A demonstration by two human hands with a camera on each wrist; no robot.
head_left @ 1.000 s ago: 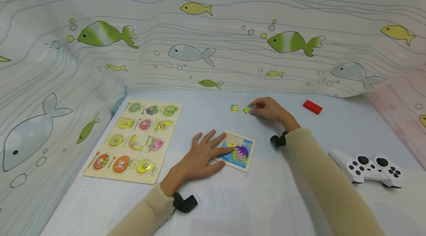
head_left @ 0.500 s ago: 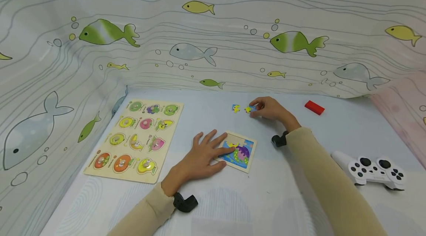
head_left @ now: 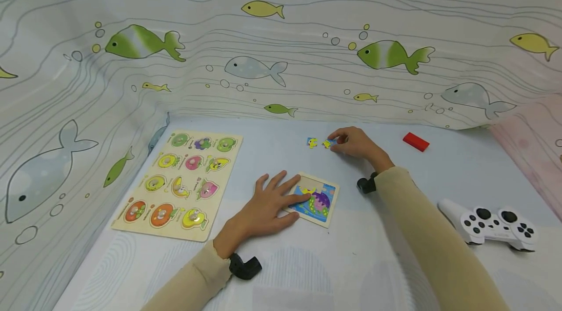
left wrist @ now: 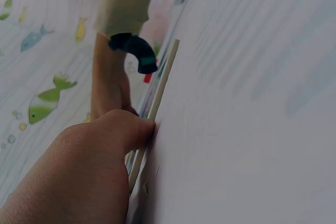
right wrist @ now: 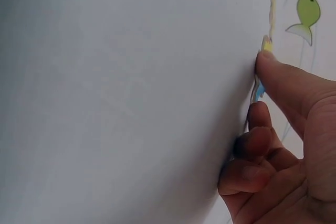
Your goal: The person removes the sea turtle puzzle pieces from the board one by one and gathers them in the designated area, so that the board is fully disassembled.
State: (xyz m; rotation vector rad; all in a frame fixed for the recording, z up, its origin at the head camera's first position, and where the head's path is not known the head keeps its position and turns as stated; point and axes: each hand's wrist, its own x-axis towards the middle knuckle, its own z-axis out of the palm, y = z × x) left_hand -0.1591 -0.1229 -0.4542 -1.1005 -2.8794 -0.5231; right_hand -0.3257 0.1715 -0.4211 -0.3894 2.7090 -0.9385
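Your hands are apart from each other over the pale surface (head_left: 373, 257). Your left hand (head_left: 268, 204) lies palm down with its fingers spread, on and beside the small wooden jigsaw tray (head_left: 331, 205), holding nothing between them. Its index finger reaches onto the blue, purple and yellow picture inside, its middle fingertip is at the tray's upper left corner, and its thumb meets the edge nearest you, as the left wrist view shows. A bare, wood-coloured patch shows along the upper part of the tray.

Farther out and to the right, your right hand (head_left: 356, 143) pinches a blue and yellow jigsaw piece (head_left: 326, 144) between its thumb and fingers, close to the surface; you cannot tell for certain whether the piece touches it. A second jigsaw piece (head_left: 312, 143), also blue and yellow, lies on the surface just to the left of it, a small gap between the two. Both pieces are beyond the tray.

To your left lies a wooden fruit puzzle board (head_left: 234, 147), with rows of coloured fruit. On the right you have a red block (head_left: 416, 142) past your right hand and a white game controller (head_left: 493, 229) beside your right sleeve (head_left: 430, 233)
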